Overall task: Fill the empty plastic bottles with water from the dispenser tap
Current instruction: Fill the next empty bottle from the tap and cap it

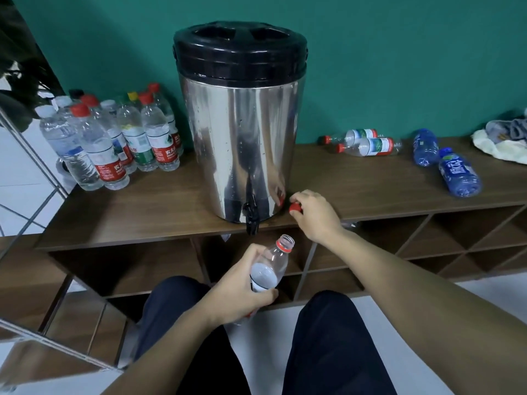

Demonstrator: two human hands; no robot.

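A steel water dispenser (242, 132) with a black lid stands on the wooden shelf top (142, 206); its black tap (251, 216) hangs over the front edge. My left hand (242, 289) grips an uncapped clear plastic bottle (273, 260), tilted, with its mouth just below and right of the tap. My right hand (313, 215) pinches a red cap (295, 208) on the shelf top, right of the dispenser base.
Several upright capped bottles (114, 143) stand left of the dispenser. Two clear bottles (365, 143) and two blue bottles (445, 163) lie on their sides at the right, near a crumpled cloth (502, 141). Open cubbies sit below the shelf top. My knees are in the foreground.
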